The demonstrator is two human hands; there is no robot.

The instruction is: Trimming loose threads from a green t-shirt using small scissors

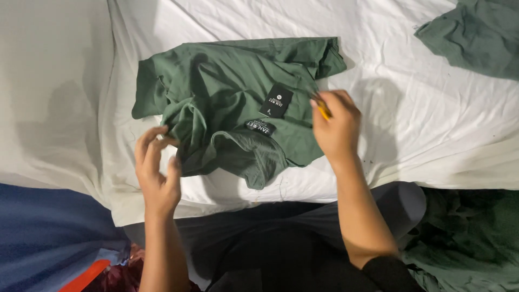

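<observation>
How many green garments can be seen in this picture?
3: one green garment at the centre by both hands, a second top right, a third bottom right; others may be hidden.

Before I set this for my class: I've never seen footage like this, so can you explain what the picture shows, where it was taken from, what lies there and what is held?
There is no machine here. One camera worn on a person's head looks down at their own two bare hands. A crumpled green garment with black tags lies on a white sheet. The left hand touches the garment's lower left edge, fingers curled. The right hand is at the garment's right side and pinches a small yellow thing; what it is cannot be told. More green cloth lies at the top right, and a dark green heap at the lower right.
</observation>
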